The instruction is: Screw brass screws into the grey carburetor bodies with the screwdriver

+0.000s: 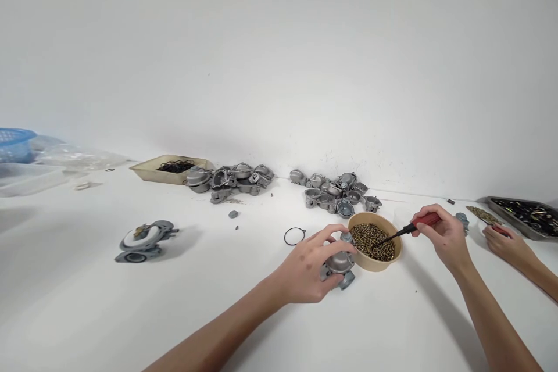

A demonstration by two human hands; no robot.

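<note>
My left hand [307,267] is closed around a grey metal carburetor [339,263], partly covered by the fingers, beside a tan bowl [375,268]. Small brass-coloured screws [370,238] fill that bowl. In my right hand [444,238] is a screwdriver [425,222] with a red handle, its dark shaft slanting down so that the tip reaches in among the screws. Whether a screw sits on the tip is too small to tell. A thin black rubber ring [294,236] lies on the table just beyond my left hand.
Grey cast parts lie in a left pile [231,180] and a right pile [335,192]. An opened carburetor body [148,241] rests at left, near a tray [143,171] of black rings. A co-worker's hand [508,244] works at right by a dark tray [501,218].
</note>
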